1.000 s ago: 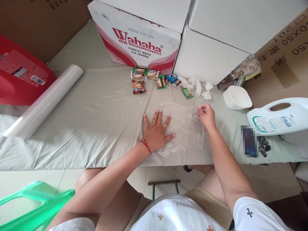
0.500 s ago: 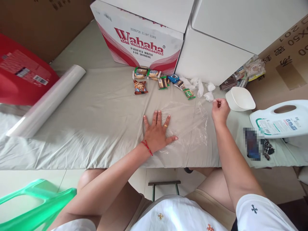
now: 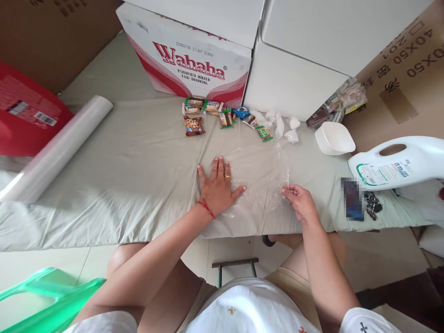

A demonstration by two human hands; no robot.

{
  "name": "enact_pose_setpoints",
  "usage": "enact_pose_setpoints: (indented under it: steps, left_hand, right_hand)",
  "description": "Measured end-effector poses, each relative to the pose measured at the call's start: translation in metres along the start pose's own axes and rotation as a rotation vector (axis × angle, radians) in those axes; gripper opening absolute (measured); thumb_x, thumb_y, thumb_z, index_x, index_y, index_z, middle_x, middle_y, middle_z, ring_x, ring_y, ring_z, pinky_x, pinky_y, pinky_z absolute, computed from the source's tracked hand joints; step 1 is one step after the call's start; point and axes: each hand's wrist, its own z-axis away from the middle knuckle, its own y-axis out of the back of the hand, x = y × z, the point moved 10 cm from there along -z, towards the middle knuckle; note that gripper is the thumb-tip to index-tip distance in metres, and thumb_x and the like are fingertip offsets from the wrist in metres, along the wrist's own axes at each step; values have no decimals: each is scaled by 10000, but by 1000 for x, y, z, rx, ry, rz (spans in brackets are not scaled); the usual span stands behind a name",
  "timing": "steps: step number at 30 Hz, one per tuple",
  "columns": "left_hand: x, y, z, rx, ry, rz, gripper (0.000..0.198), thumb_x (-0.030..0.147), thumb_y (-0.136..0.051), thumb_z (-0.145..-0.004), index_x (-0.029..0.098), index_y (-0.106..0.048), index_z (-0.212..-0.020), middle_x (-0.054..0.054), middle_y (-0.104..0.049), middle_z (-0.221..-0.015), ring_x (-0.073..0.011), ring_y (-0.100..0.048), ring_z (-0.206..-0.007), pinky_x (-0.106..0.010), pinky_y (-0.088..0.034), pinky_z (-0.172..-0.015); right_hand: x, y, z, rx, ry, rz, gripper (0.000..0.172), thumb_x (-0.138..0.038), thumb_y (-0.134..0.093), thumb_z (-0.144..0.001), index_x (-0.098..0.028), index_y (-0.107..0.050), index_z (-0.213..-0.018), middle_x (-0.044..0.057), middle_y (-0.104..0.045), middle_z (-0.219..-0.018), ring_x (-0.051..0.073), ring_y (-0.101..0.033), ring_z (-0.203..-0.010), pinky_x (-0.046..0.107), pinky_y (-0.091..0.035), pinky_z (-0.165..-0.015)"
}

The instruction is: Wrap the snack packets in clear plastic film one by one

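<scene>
A sheet of clear plastic wrap lies on the grey cloth-covered table in front of me. My left hand rests flat on the sheet's left part, fingers spread, a ring on one finger and a red string at the wrist. My right hand is at the sheet's near right corner, its fingertips pinching the wrap's edge. Several small snack packets lie beyond the sheet, in front of the boxes.
A roll of plastic wrap lies at the left by a red box. A Wahaha carton and white boxes stand behind. A white bowl, a detergent jug, a phone and keys sit right. A green stool is at bottom left.
My right hand went from the sheet's far right corner out to the right, then came back down to the near right corner. My left hand stayed flat on the wrap.
</scene>
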Motion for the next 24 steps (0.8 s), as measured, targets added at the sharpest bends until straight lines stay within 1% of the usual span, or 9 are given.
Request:
enact_pose_setpoints:
  steps: [3,7,10,13,15,17,19,21,24]
  left_hand:
    - [0,-2,0,-19,-2,3,943,715,-379,-1004,56,-289,-1672,-274,-162,-1747,-442,-133,-1639,-797,65,-1218]
    - [0,-2,-1,-25,-3,-6,997,749,-388,-985,27,-286,-1665,-279,-140,-1747,-455,-121,-1637,-805,72,-1212]
    - [-2,0,-1,-18,-3,9,951,723,-375,-1004,42,-304,-1664,-276,-156,-1746,-440,-138,-1638,-791,75,-1221]
    - [-3,3,-1,-7,-11,58,836,646,-313,-1050,70,-340,-1656,-249,-207,-1745,-412,-181,-1636,-771,40,-1244]
    - [-5,6,-2,-4,1,87,773,593,-266,-1074,89,-355,-1653,-224,-239,-1745,-392,-212,-1632,-762,3,-1256]
    - [-9,9,-4,-9,35,102,726,547,-228,-1088,108,-368,-1649,-198,-267,-1744,-369,-238,-1628,-747,-32,-1268]
    - [-14,11,-6,-28,68,118,692,508,-191,-1098,126,-391,-1639,-168,-300,-1739,-340,-264,-1623,-722,-69,-1283]
    - [-18,13,-9,-44,74,143,673,476,-163,-1105,131,-429,-1618,-143,-349,-1725,-315,-293,-1612,-689,-106,-1297]
    - [-22,19,-14,-16,60,161,652,451,-166,-1109,140,-522,-1557,-127,-437,-1685,-304,-347,-1581,-633,-174,-1300]
  right_hand:
    - [-2,7,7,-50,-65,-86,540,-638,-926,-521,-202,-685,-731,-48,-499,-577,86,-341,-481,252,-224,-444]
    - [10,36,5,-46,-112,-88,568,-635,-943,-494,-190,-706,-754,-63,-467,-574,61,-259,-467,241,-150,-440]
    - [6,67,5,146,-7,57,524,-659,-881,-580,-195,-706,-751,-8,-572,-629,110,-388,-504,270,-278,-452]
    - [-36,76,35,412,295,247,368,-593,-761,-810,-229,-719,-841,51,-681,-760,205,-598,-677,344,-500,-630]
    - [-69,31,64,267,543,346,259,-517,-683,-934,-266,-739,-960,69,-717,-888,234,-662,-792,373,-559,-731]
    - [-92,-46,103,-109,816,462,222,-467,-712,-949,-298,-746,-1088,81,-725,-1029,252,-692,-935,380,-592,-797]
    - [-97,-110,140,-337,1027,600,439,-453,-783,-912,-253,-690,-1292,130,-698,-1202,281,-681,-1049,416,-602,-872]
    - [-93,-152,156,-388,1121,714,526,-392,-815,-899,-187,-647,-1353,152,-691,-1201,276,-668,-1009,405,-601,-826]
    - [-81,-188,156,-380,1160,836,239,-214,-731,-956,-193,-705,-1192,90,-711,-994,240,-647,-891,355,-557,-712]
